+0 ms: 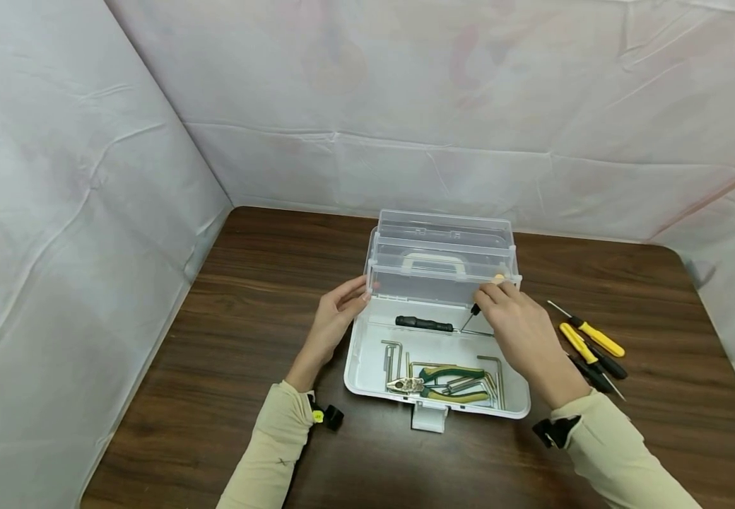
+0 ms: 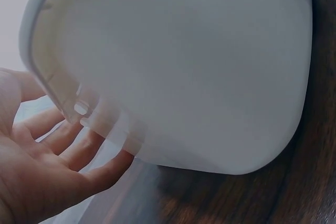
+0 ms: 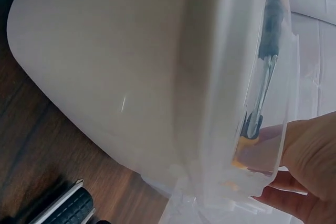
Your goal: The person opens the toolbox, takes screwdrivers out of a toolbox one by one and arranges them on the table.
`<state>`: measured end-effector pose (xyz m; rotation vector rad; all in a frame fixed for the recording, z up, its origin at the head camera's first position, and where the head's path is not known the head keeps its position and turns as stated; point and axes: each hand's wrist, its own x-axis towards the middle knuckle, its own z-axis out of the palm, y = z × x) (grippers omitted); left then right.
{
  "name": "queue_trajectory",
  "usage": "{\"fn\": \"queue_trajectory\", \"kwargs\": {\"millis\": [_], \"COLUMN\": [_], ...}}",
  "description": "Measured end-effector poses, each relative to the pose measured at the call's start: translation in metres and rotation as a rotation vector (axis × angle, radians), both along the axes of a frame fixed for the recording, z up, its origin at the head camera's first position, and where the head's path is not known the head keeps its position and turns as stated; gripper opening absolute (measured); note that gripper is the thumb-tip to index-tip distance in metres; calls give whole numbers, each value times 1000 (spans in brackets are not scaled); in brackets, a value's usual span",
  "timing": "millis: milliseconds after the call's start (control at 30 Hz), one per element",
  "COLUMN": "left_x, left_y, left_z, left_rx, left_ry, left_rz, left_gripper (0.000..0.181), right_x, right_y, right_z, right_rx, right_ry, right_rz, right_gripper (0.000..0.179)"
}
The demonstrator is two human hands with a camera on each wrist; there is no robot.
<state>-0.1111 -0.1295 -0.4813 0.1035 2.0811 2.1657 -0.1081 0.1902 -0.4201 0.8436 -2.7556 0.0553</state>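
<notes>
A white toolbox [image 1: 357,357] stands with its clear lid [image 1: 444,225] tipped back. My left hand [image 1: 329,325] holds the lid's left edge near the hinge, with the fingers partly seen through clear plastic in the left wrist view. Over the box's right rear, my right hand [image 1: 523,329] grips a yellow-and-black screwdriver [image 1: 475,309], its shaft slanting down into the box. The fingers hide most of its handle. Beside its tip, a black-handled screwdriver [image 1: 423,323] lies in the box. Green-and-yellow pliers [image 1: 453,370] and several hex keys [image 1: 500,378] lie toward the front.
Right of the box, several screwdrivers lie on the wooden table [image 1: 259,283], including a yellow-and-black one [image 1: 599,339] and another yellow-handled one [image 1: 577,343]. A white latch [image 1: 428,417] hangs from the box's front. Pale cloth walls [image 1: 367,177] stand behind and beside the table.
</notes>
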Motion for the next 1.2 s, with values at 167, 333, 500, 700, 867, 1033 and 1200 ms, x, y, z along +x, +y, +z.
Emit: {"fn": "queue_trajectory", "kwargs": {"millis": [167,333,500,700,867,1033,1200], "left_x": [0,-1,-1,0,1,0,-1], "left_y": [0,1,1,1,1,0,1], "left_z": [-1,-1,-2,-2,-2,-3,-3], "left_rx": [3,6,9,4,2,2,6], "left_ry": [1,3,1,-1,0,5,6], "left_rz": [1,-1,2,7,6,8,10], "left_gripper": [46,46,46,46,45,45,45], "right_x": [-2,-2,0,4,7,11,14], "right_y": [0,1,0,-1,-2,-3,-2], "right_z": [1,0,0,4,9,15,21], "right_rx": [21,12,-9,-26,-44,-63,-84], "right_ry": [6,15,36,36,50,64,83], "right_rz": [5,18,26,30,39,43,50], "right_gripper": [32,31,32,32,32,30,30]}}
